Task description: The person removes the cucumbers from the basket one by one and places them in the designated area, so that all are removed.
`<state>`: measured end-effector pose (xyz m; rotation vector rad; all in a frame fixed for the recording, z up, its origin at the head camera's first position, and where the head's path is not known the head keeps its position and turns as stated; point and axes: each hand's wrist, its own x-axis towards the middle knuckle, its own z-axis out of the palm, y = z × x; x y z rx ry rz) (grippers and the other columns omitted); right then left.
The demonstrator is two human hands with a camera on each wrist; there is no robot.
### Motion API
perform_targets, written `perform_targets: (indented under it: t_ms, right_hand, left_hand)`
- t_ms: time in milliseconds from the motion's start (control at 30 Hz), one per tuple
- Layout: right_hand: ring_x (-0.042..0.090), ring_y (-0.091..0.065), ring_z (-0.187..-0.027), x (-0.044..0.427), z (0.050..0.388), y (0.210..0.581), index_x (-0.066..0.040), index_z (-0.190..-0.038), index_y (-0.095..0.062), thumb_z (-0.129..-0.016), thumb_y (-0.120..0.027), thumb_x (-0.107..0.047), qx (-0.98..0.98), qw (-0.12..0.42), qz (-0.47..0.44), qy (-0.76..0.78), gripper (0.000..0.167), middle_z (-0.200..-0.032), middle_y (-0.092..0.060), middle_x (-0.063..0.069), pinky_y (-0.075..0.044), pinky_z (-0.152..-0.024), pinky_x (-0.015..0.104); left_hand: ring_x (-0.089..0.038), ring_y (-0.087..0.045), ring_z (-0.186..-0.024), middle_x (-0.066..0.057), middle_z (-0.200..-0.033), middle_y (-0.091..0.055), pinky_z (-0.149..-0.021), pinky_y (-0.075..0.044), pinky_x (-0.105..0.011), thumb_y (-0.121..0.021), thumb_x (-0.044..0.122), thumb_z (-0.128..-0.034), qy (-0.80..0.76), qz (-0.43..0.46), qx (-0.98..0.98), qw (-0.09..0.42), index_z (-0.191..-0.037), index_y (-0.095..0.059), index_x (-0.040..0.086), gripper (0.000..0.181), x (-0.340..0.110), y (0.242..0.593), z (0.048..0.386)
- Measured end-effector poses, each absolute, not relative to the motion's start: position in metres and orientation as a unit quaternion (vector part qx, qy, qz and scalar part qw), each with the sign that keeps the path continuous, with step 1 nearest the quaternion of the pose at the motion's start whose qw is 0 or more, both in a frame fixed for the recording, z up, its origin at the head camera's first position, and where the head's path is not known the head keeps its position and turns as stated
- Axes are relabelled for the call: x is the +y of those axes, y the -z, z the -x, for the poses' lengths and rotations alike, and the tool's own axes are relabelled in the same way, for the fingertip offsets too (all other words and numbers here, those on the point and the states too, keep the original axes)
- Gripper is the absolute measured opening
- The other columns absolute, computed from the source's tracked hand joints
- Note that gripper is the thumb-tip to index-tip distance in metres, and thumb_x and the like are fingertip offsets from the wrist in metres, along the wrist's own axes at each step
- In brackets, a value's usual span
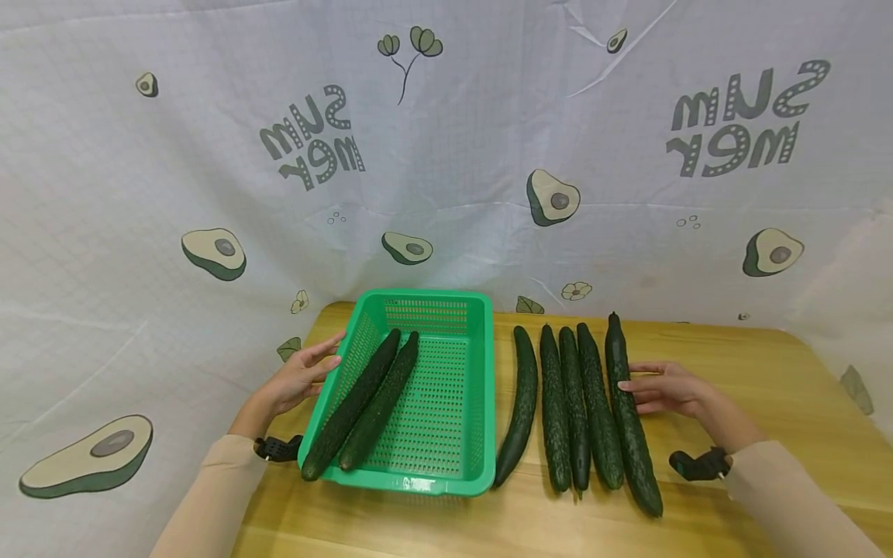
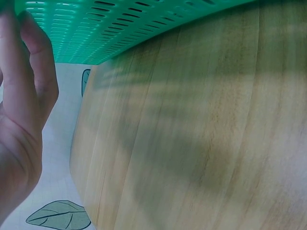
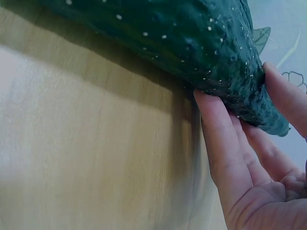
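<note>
A green basket (image 1: 484,387) holds two dark green cucumbers (image 1: 359,399) slanting along its left side. Outside its left wall, my left hand (image 1: 300,378) touches the rim with extended fingers; the left wrist view shows this hand (image 2: 26,96) beside the basket's slotted wall (image 2: 129,21). Several cucumbers (image 1: 554,411) lie lengthwise on the table to the right. At the rightmost cucumber (image 1: 631,434), my right hand (image 1: 666,390) rests its thumb on top and its nearly straight fingers against the right side. The right wrist view has this hand (image 3: 254,167) touching the bumpy cucumber (image 3: 206,52).
The wooden table (image 1: 753,372) extends right of the cucumbers and along the front. Behind and to the left hangs a white cloth (image 1: 453,170) with avocado prints and mirrored lettering. Black wrist devices sit at the left cuff (image 1: 279,448) and right cuff (image 1: 700,465).
</note>
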<state>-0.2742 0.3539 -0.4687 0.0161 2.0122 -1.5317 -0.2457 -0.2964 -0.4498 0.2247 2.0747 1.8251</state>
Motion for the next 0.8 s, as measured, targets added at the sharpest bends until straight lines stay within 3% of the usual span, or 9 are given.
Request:
perform_targets:
  t_ms: [167, 633, 800]
  right_hand:
    - [0.038, -0.059, -0.118, 0.3519, 0.2741, 0.4673, 0.019, -0.151, -0.007, -0.101, -0.061, -0.012, 0.762, 0.300, 0.003, 0.574, 0.079, -0.145, -0.031, 0.043, -0.053, -0.089, 0.047]
    - [0.037, -0.061, -0.114, 0.3492, 0.2733, 0.4649, 0.022, -0.149, -0.012, -0.103, -0.058, -0.011, 0.772, 0.296, 0.016, 0.562, 0.073, -0.131, -0.055, 0.030, -0.054, -0.088, 0.048]
    - [0.045, -0.055, -0.121, 0.3500, 0.2735, 0.4680, 0.021, -0.149, -0.011, -0.103, -0.057, -0.012, 0.774, 0.302, 0.017, 0.557, 0.073, -0.140, -0.042, 0.040, -0.053, -0.089, 0.047]
  left_hand:
    - [-0.009, -0.026, -0.055, -0.019, -0.162, -0.011, -0.055, -0.028, -0.030, -0.051, 0.023, -0.1069, -0.643, -0.080, 0.740, 0.182, -0.162, -0.018, 0.020, 0.064, -0.2964, 0.4486, 0.2454]
    - [-0.008, -0.027, -0.056, -0.018, -0.161, -0.013, -0.055, -0.029, -0.031, -0.052, 0.022, -0.1066, -0.643, -0.078, 0.740, 0.180, -0.162, -0.018, 0.019, 0.065, -0.2966, 0.4499, 0.2460]
    - [-0.009, -0.027, -0.055, -0.019, -0.161, -0.012, -0.055, -0.027, -0.032, -0.052, 0.022, -0.1066, -0.643, -0.079, 0.740, 0.182, -0.162, -0.018, 0.019, 0.065, -0.2967, 0.4504, 0.2459]
